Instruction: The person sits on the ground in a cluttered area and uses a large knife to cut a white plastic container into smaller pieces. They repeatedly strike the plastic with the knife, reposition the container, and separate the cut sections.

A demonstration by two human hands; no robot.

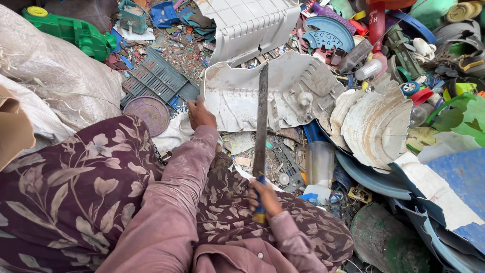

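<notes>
The right hand [263, 196] is clenched round the blue grip of a long knife [261, 119], its blade raised over a broken white plastic panel [237, 96]. The left hand [200, 114] grasps the panel's near edge, steadying it on the scrap heap. The panel looks cracked but not yet cut apart, so most chopping seems left.

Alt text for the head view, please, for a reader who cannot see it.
Seen from above, a seated person's right hand holds a long blade by its blue handle, raised over a broken white plastic panel that the left hand grips at its edge. Heaps of mixed plastic scrap surround them, with a grey sack to the left.
</notes>
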